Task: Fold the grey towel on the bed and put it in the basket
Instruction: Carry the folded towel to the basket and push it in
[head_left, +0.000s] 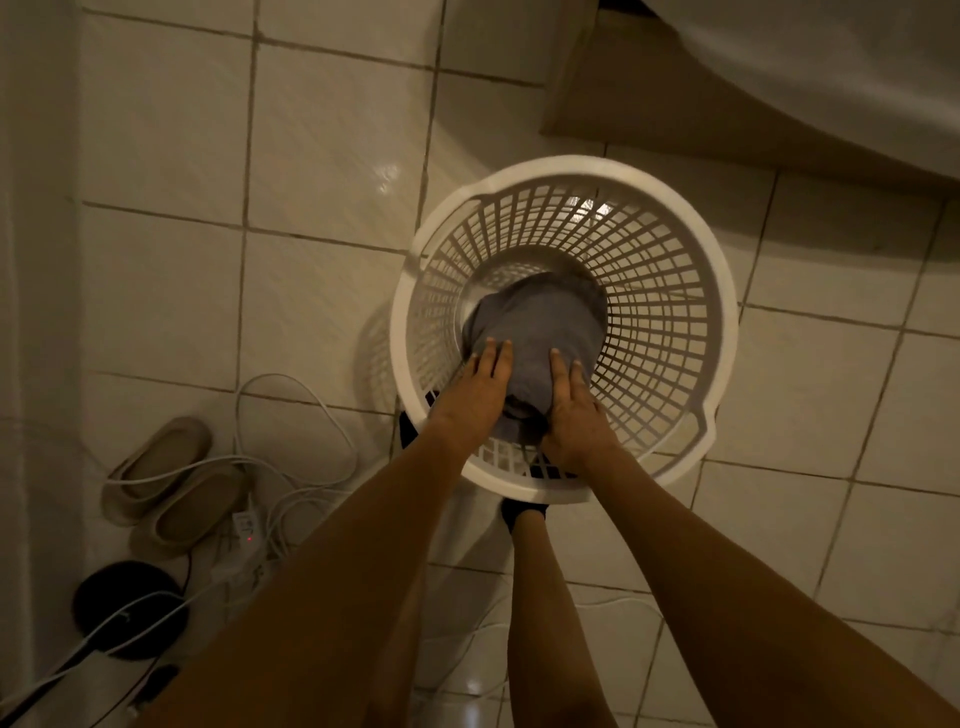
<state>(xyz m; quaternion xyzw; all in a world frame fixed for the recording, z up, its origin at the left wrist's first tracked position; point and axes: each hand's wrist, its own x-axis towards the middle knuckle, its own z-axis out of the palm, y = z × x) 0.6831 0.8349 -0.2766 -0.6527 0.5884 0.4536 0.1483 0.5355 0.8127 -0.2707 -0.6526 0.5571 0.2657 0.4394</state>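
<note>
Fingers (498, 356) of the left hand (478, 389) and right hand (571, 415) lie straight and close together, flat on the folded grey towel (540, 317); the thumbs are hidden, so a pinch underneath cannot be confirmed. In the head view, the towel sits beneath and ahead of the fingertips, deep inside the white basket (675, 223). Folding appears done and placement nearly complete; only release and withdrawal remain.

No readable text or labels anywhere

We see a soft, matt grey cloth towel (540, 332) inside a smooth white plastic lattice basket (675, 291), standing on glossy, pale ceramic floor tiles (322, 166).
</note>
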